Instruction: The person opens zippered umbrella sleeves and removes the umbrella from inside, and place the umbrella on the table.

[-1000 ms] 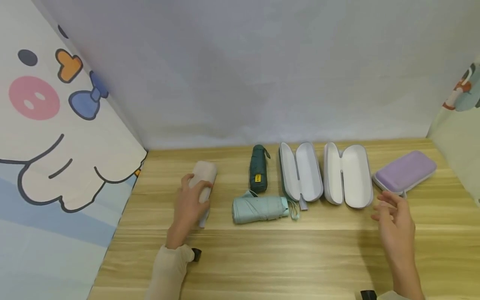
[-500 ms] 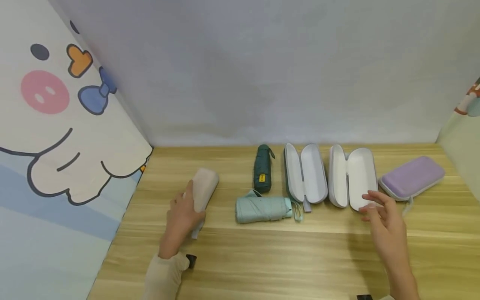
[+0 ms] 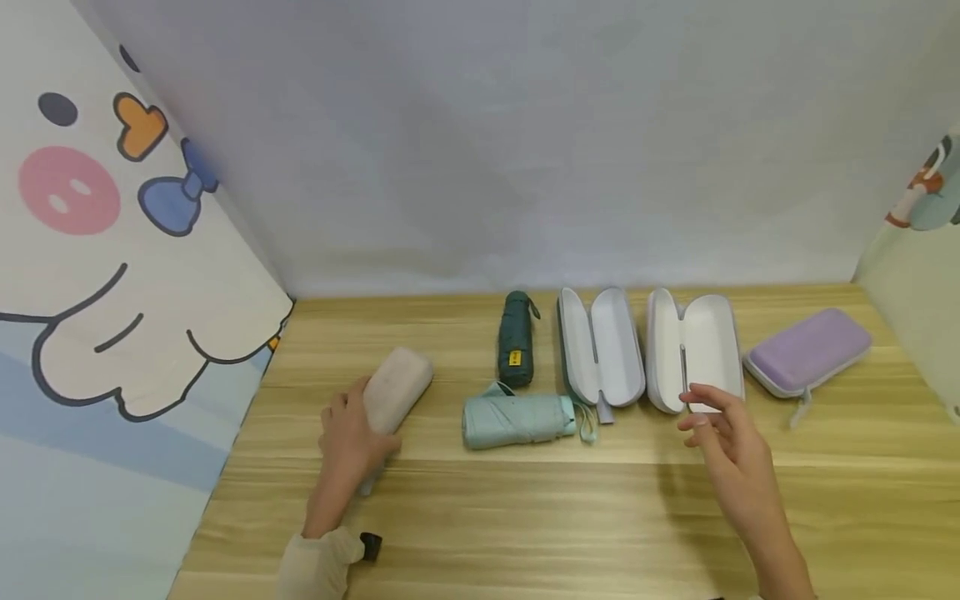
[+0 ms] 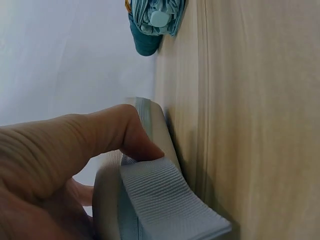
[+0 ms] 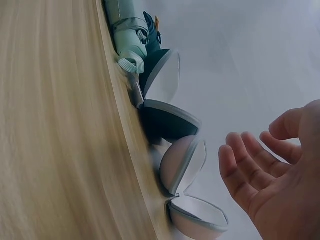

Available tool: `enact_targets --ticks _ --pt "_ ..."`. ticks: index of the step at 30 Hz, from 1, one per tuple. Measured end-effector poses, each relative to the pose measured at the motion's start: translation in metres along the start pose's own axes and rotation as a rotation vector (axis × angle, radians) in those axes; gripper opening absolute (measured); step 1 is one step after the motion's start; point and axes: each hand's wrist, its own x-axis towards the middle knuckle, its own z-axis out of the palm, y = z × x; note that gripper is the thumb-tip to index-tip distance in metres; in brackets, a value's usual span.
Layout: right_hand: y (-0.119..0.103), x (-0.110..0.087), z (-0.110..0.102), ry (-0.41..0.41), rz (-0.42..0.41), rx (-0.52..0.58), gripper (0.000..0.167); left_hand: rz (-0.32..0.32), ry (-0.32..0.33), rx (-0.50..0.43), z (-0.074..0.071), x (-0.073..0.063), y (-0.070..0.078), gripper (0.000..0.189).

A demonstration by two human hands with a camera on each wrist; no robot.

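Observation:
My left hand [image 3: 349,440] grips a closed beige glasses case [image 3: 399,385] at the left of the table, tilted to the right. In the left wrist view the thumb [image 4: 132,132] presses by the zip, next to a ribbed grey pull strap [image 4: 167,200]. Part of the case is hidden by the hand. Loosely bent and holding nothing, my right hand [image 3: 731,454] hovers in front of an open glasses case with a white lining [image 3: 712,342]. Beside that one stands a second open case [image 3: 618,350], dark green outside.
A dark green folded umbrella [image 3: 515,337] lies left of the open cases, with a pale teal folded umbrella [image 3: 513,421] crosswise before it. A closed purple case [image 3: 810,350] lies at the far right. A pale wall [image 3: 570,167] rises behind the table.
My left hand has drawn the beige case slightly toward me and turned it more to the right. My right hand has moved left, from near the purple case to before the white-lined case.

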Motion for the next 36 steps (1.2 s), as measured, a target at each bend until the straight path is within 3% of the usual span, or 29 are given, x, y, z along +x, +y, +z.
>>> enact_targets --ticks 8,16,23,29,36 --pt "-0.005 0.001 0.007 -0.060 -0.041 -0.010 0.034 0.051 0.016 -0.051 -0.005 -0.017 -0.002 0.099" --pt "-0.004 -0.002 0.015 -0.139 -0.057 -0.055 0.033 0.162 0.058 -0.054 -0.007 -0.042 0.019 0.096" --pt "-0.006 -0.009 0.022 -0.165 -0.108 -0.071 0.034 0.254 0.058 -0.040 0.003 -0.064 0.040 0.096" --pt "-0.011 -0.014 0.030 -0.173 -0.165 -0.055 0.037 0.334 0.066 -0.007 0.015 -0.074 0.049 0.096" --pt "-0.017 -0.019 0.044 -0.219 -0.320 -0.032 0.054 0.445 0.049 0.049 0.027 -0.087 0.061 0.100"
